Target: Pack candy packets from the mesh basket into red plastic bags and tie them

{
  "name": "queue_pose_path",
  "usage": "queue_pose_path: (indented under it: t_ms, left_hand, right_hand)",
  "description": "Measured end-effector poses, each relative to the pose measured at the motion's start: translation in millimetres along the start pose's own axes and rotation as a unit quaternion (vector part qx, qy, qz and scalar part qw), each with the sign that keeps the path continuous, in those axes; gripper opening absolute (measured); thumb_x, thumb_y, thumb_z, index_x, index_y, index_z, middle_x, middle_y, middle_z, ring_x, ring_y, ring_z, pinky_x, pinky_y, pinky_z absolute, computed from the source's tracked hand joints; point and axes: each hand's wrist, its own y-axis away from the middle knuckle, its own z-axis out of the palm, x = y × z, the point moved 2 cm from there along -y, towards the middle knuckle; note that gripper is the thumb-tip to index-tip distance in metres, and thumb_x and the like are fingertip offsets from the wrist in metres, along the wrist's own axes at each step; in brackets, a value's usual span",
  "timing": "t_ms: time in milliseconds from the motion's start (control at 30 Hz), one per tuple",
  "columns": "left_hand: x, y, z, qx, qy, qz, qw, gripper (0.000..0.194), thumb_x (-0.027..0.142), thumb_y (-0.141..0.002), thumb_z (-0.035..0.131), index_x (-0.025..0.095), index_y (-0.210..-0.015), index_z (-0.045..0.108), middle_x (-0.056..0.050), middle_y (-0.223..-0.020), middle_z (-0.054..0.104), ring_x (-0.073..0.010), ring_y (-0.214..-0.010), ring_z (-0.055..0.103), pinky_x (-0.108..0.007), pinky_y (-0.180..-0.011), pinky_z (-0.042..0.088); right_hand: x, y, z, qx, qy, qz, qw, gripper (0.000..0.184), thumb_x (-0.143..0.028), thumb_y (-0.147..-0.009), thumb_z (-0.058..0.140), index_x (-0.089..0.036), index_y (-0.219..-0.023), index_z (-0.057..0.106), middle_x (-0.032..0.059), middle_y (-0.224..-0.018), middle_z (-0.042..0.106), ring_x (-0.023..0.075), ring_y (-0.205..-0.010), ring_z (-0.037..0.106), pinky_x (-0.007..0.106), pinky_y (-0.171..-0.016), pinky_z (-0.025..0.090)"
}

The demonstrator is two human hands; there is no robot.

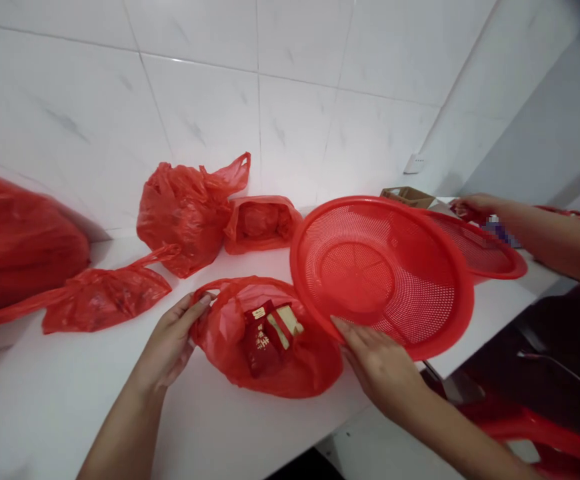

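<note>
A thin red plastic bag [315, 373] lies on the white table with its mouth spread wide. Inside it are dark red packets [261, 350] with gold print and some pale yellowish pieces [286, 323]. My left hand [177, 337] pinches the bag's left edge between thumb and fingers. To the right, a round red plastic colander [357, 273] leans tilted, its lower rim beside the bag's right edge. My right hand [375, 357] is closed over that rim; whether it also catches the bag's edge I cannot make out. Nothing shows inside the colander.
More red bags stand by the tiled wall: a tied one [185, 217], one with its mouth open [264, 223], a small one [107, 297] and a large one [20, 240]. Another person's hand [477, 205] is over a second red colander [510, 267]. A red stool [535, 427] stands below.
</note>
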Motion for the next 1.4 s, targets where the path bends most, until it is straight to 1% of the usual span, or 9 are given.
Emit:
queue_pose_path:
  t_ms: [133, 267, 467, 600, 767, 900, 1067, 1233, 1400]
  left_hand:
    - [-3, -5, -2.6, 0.015, -0.002, -0.009, 1.0, 0.042, 0.033, -0.058, 0.087, 0.016, -0.092, 0.069, 0.001, -0.074, 0.069, -0.0083, -0.059, 0.061, -0.013, -0.052, 0.051]
    - [-2, -4, -2.9, 0.022, 0.003, 0.008, 1.0, 0.043, 0.036, -0.056, 0.087, 0.017, -0.09, 0.069, 0.004, -0.064, 0.063, -0.0063, -0.053, 0.057, -0.011, -0.046, 0.047]
    - [2, 0, 0.2, -0.005, 0.016, 0.023, 1.0, 0.037, 0.039, -0.062, 0.084, 0.017, -0.089, 0.07, 0.006, -0.059, 0.056, -0.004, -0.051, 0.052, -0.01, -0.048, 0.047]
    - [2, -1, -2.1, -0.008, 0.03, 0.031, 0.999, 0.037, 0.038, -0.063, 0.083, 0.015, -0.089, 0.071, 0.004, -0.061, 0.058, -0.0049, -0.054, 0.055, -0.011, -0.05, 0.048]
    - [3, 1, -2.8, 0.013, 0.055, 0.04, 0.998, 0.039, 0.034, -0.056, 0.087, 0.014, -0.086, 0.072, 0.004, -0.058, 0.059, -0.0064, -0.051, 0.055, -0.014, -0.048, 0.049]
    - [40, 19, 17.0, 0.016, 0.071, 0.104, 0.992, 0.034, 0.03, -0.058, 0.087, 0.015, -0.084, 0.072, 0.006, -0.055, 0.054, -0.0046, -0.047, 0.051, -0.012, -0.046, 0.046]
    - [122, 45, 60.5, -0.034, 0.07, 0.264, 0.961, 0.023, 0.02, -0.072, 0.077, 0.012, -0.093, 0.072, 0.004, -0.06, 0.058, -0.0051, -0.054, 0.052, -0.013, -0.054, 0.047]
    - [163, 55, 74.4, -0.049, -0.085, 0.278, 0.956, 0.024, 0.023, -0.076, 0.075, 0.012, -0.096, 0.072, 0.002, -0.061, 0.059, -0.0057, -0.05, 0.05, -0.016, -0.045, 0.038]
    - [159, 67, 37.4, -0.037, -0.285, 0.189, 0.939, 0.027, 0.037, -0.071, 0.078, 0.011, -0.075, 0.068, 0.0, -0.06, 0.06, -0.0061, -0.047, 0.048, -0.016, -0.044, 0.04]
  right_hand:
    - [-17, 6, 7, 0.017, -0.004, -0.027, 0.999, 0.042, -0.012, -0.09, 0.043, -0.012, -0.131, 0.053, 0.0124, -0.121, 0.065, 0.0258, -0.1, 0.065, 0.043, -0.081, 0.056]
    - [2, -19, -11, 0.038, -0.006, 0.006, 0.999, 0.04, -0.016, -0.093, 0.042, -0.014, -0.132, 0.052, 0.0124, -0.119, 0.065, 0.027, -0.1, 0.065, 0.045, -0.078, 0.055]
    - [-10, -42, -43, 0.206, -0.133, -0.014, 0.969, 0.033, -0.023, -0.094, 0.046, -0.021, -0.126, 0.055, 0.0124, -0.129, 0.056, 0.0238, -0.115, 0.055, 0.042, -0.091, 0.049]
    - [-39, -32, -12, 0.043, -0.158, -0.117, 0.98, 0.027, -0.032, -0.089, 0.057, -0.023, -0.114, 0.06, 0.0081, -0.106, 0.066, 0.0232, -0.096, 0.063, 0.038, -0.077, 0.053]
    - [-17, -24, 17, -0.038, -0.082, -0.038, 0.995, 0.01, -0.017, -0.082, 0.057, -0.026, -0.081, 0.061, 0.0025, -0.064, 0.064, 0.0201, -0.054, 0.06, 0.036, -0.055, 0.046]
    - [3, -41, -45, 0.03, -0.289, 0.015, 0.957, 0.013, -0.02, -0.089, 0.049, -0.023, -0.08, 0.057, 0.0011, -0.069, 0.062, 0.0154, -0.059, 0.058, 0.029, -0.051, 0.043]
    - [11, -81, -136, 0.274, -0.505, 0.064, 0.816, 0.008, -0.018, -0.085, 0.056, -0.021, -0.092, 0.059, -0.0017, -0.071, 0.061, 0.0101, -0.064, 0.058, 0.023, -0.06, 0.045]
    - [11, -127, -160, 0.148, -0.52, 0.058, 0.839, 0.009, -0.013, -0.081, 0.058, -0.02, -0.087, 0.057, -0.0045, -0.056, 0.054, 0.0092, -0.05, 0.051, 0.022, -0.049, 0.04]
    - [11, -145, -166, 0.082, -0.5, 0.071, 0.859, 0.009, -0.011, -0.08, 0.06, -0.018, -0.085, 0.059, -0.0022, -0.057, 0.058, 0.0113, -0.051, 0.055, 0.025, -0.05, 0.044]
